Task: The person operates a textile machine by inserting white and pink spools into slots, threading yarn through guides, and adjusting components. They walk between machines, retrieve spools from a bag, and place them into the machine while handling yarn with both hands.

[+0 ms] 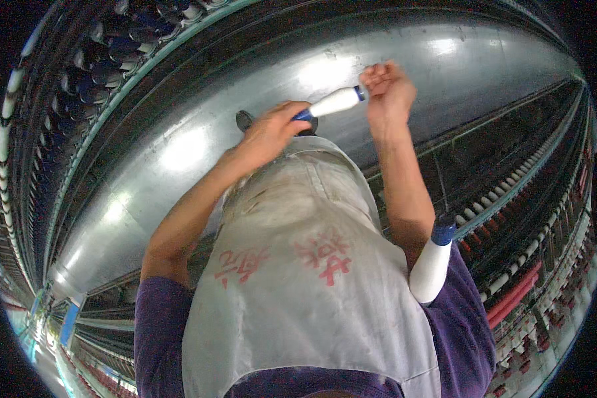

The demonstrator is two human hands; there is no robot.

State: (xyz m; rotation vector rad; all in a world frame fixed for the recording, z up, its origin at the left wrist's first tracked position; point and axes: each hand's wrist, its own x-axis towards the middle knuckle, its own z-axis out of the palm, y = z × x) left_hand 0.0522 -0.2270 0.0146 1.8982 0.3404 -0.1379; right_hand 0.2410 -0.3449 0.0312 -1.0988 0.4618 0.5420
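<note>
A bobbin wound with white yarn, blue at both ends, is tilted up to the right in front of me. My left hand is closed around its lower blue end. Beside the bobbin's upper end is my right hand, its fingers loosely curled and apart, not gripping the bobbin. Whether a thin thread runs between them cannot be made out. A second white bobbin with a blue end stands against my right upper arm.
Beneath my hands a long shiny metal floor stretches between two machine rows. Spindles with dark blue and white bobbins line the left row. On the right are rails with many small white parts and red tubes. A whitish apron covers my front.
</note>
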